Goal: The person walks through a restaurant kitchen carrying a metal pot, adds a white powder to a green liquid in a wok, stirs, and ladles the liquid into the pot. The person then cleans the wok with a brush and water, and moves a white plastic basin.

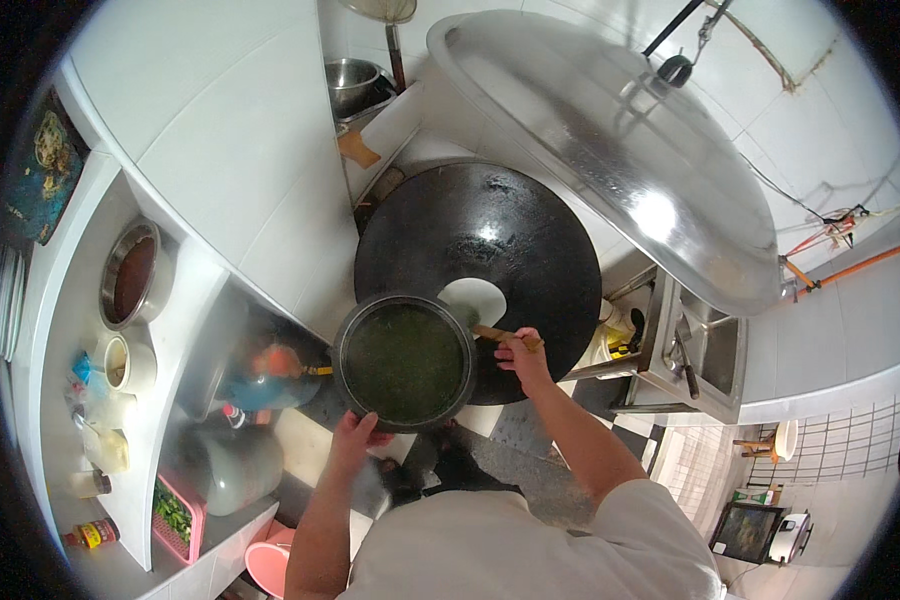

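My left hand (363,436) grips the near rim of a dark round pot (409,360) filled with murky green liquid. The pot is over the near-left edge of a large black wok (435,225). In my right hand (523,360) is a wooden handle (495,332), pointing left towards the pot's rim. The tool's far end is blurred, so its kind cannot be told. A whitish round patch (484,296), perhaps pooled liquid, shows within the wok just beyond the pot, which hides part of it.
A big domed metal lid (607,135) hangs over the wok's right side. Beside the wok is a steel sink (709,345) with utensils. To the left, shelves (184,307) hold a metal pot of brown contents (133,271) and a pink basket of greens (195,525). A pink bucket (266,562) stands below.
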{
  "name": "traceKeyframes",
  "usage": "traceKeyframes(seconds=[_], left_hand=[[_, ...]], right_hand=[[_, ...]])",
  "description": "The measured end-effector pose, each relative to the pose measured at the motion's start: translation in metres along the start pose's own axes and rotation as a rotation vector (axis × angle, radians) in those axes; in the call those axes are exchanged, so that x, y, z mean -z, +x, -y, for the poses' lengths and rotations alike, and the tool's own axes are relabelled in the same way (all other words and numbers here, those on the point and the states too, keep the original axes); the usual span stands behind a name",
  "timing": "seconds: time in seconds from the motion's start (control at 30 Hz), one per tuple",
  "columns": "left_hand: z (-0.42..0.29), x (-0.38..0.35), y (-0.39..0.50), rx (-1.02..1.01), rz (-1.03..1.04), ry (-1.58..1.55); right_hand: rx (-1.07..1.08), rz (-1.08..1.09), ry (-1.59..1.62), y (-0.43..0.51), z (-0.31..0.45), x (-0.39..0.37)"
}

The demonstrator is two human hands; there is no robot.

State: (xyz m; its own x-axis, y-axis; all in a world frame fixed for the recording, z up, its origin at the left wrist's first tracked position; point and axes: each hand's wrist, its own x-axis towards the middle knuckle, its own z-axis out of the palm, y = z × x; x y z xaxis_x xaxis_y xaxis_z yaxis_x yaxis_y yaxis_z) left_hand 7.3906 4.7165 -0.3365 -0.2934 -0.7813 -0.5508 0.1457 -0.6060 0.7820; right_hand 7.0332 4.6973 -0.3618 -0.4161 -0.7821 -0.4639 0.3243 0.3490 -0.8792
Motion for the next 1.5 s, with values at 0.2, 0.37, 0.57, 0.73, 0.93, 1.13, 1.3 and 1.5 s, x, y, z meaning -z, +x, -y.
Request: traceKeyframes(seconds=[0.2,0.37,0.57,0.73,0.93,1.13,1.3,1.5], left_hand=[[0.0,-0.002,0.002,0.029,-0.025,-0.025],[0.0,-0.002,0.004,-0.019,0.037,-0.051],[-0.003,-0.002,0.003,-0.019,0.058,-0.071],[-0.001,-0.002,0.008,-0.02,0.061,-0.032],[0.004,0.001,0.015,0.043,0.052,-0.007],[-0.002,-0.003,0.009,0.023,0.028,-0.031],[-0.004,-0.001,0.007,0.022,0.012,-0.008],[-0.002,0.004,0.009,0.086,-0.004,0.048]], right_hand=[[0.233,0.022,-0.22,-0.05,0.075,0.008],[0.324,0.014,-0.33,-0.098,0.13,0.01],[0.417,0.117,-0.389,-0.145,0.135,-0.001],[0.76,0.227,-0.692,-0.164,0.094,-0.019],[1.124,0.275,-1.196,-0.178,0.063,-0.032],[1.12,0.119,-1.109,-0.128,0.069,-0.007],[0.976,0.036,-1.198,-0.02,0.066,0.015],[0.768,0.002,-1.749,0.116,0.069,0.011]])
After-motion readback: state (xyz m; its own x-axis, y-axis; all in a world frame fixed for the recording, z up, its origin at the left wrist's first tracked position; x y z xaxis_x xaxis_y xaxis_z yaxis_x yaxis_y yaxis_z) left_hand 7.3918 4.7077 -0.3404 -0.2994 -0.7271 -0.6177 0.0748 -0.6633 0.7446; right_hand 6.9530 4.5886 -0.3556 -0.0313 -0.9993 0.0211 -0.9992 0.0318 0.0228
